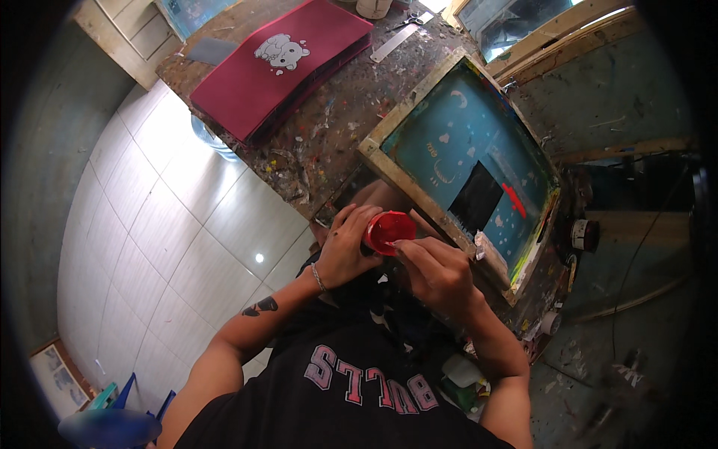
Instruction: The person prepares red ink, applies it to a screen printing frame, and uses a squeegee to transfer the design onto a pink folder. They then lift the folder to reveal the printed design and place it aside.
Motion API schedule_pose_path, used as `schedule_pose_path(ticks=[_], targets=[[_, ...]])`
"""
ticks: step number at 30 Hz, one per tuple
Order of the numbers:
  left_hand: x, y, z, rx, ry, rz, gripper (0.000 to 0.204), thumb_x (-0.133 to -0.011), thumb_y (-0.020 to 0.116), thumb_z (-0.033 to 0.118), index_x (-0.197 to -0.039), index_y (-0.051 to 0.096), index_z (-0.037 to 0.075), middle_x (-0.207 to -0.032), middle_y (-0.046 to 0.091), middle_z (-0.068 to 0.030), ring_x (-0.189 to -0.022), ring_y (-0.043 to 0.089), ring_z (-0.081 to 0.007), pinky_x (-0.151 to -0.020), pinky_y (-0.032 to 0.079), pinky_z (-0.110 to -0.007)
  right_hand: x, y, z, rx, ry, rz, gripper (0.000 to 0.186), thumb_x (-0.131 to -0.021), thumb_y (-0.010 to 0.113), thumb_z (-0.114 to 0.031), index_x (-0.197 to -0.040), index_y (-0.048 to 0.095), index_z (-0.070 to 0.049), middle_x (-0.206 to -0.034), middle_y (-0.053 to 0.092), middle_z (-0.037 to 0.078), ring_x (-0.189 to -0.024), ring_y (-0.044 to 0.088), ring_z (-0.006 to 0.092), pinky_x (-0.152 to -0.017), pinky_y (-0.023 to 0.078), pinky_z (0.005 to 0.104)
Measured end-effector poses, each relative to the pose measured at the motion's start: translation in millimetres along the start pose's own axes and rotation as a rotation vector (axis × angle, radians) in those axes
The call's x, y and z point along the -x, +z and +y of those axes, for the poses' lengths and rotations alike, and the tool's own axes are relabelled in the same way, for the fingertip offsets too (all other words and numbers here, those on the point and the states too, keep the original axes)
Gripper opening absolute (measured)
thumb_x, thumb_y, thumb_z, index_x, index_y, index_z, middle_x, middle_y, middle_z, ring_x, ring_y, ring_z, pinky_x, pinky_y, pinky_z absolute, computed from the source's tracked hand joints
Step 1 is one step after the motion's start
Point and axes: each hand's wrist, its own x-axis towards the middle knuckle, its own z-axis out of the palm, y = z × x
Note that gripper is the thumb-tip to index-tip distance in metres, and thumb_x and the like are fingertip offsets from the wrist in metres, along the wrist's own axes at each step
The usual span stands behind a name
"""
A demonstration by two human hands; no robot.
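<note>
My left hand is wrapped round a small tub of red ink, tilted so that its red inside shows. At the tub's rim my right hand has its fingers pinched together; what they grip is mostly hidden, with only a small pale tip showing. Just beyond the hands lies a wooden-framed printing screen with blue-green mesh. On the mesh are a black rectangular patch and a streak of red ink. A crumpled whitish wad rests on the screen frame's near edge.
Dark red sheets with a white cartoon print lie stacked on the paint-stained table. A metal ruler and scissors are at the back. To the right stands a dark jar. The tiled floor is at left.
</note>
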Motion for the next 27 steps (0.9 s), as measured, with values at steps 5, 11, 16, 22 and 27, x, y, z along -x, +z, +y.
schedule_pose_path(ticks=[5, 11, 16, 22, 27], targets=[[0, 0, 0, -0.002, 0.001, 0.007, 0.087, -0.063, 0.087, 0.014, -0.14, 0.049, 0.004, -0.136, 0.058, -0.0152, -0.134, 0.054, -0.0306, -0.121, 0.03, -0.047, -6, 6, 11, 0.09, -0.083, 0.04, 0.031, -0.076, 0.071, 0.006, -0.106, 0.065, 0.006, -0.093, 0.07, 0.018, -0.079, 0.07, 0.0318, -0.071, 0.06, 0.0391], [1, 2, 0, -0.002, -0.009, 0.011, 0.088, -0.063, 0.088, 0.014, -0.141, 0.049, 0.004, -0.138, 0.058, -0.0143, -0.135, 0.053, -0.0295, -0.122, 0.029, -0.046, -5, -3, 12, 0.167, -0.043, 0.013, 0.026, -0.079, 0.071, 0.006, -0.104, 0.065, 0.007, -0.091, 0.07, 0.018, -0.078, 0.071, 0.0317, -0.069, 0.06, 0.0382], [1, 2, 1, 0.012, -0.009, 0.014, 0.09, -0.062, 0.089, 0.013, -0.141, 0.049, 0.005, -0.138, 0.058, -0.0143, -0.136, 0.052, -0.0294, -0.12, 0.03, -0.046, -1, -5, 2, 0.09, 0.034, 0.078, 0.02, -0.084, 0.072, 0.006, -0.103, 0.068, 0.005, -0.086, 0.071, 0.017, -0.074, 0.071, 0.0307, -0.065, 0.059, 0.0375], [-1, 7, 2, 0.036, 0.033, 0.073, 0.088, -0.061, 0.089, 0.01, -0.14, 0.05, 0.005, -0.135, 0.06, -0.0147, -0.134, 0.054, -0.0305, -0.117, 0.032, -0.046, 8, -1, 3, 0.149, 0.069, 0.17, 0.018, -0.085, 0.073, 0.005, -0.103, 0.069, 0.005, -0.085, 0.071, 0.017, -0.072, 0.072, 0.0308, -0.064, 0.058, 0.0377], [1, 12, 7, -0.02, 0.037, 0.088, 0.087, -0.061, 0.089, 0.01, -0.139, 0.052, 0.005, -0.136, 0.059, -0.0147, -0.129, 0.055, -0.0332, -0.115, 0.034, -0.046, 26, 7, -2, 0.071, 0.299, 0.3, 0.012, -0.089, 0.071, 0.004, -0.101, 0.072, 0.005, -0.083, 0.072, 0.016, -0.07, 0.073, 0.0278, -0.064, 0.057, 0.0344]])
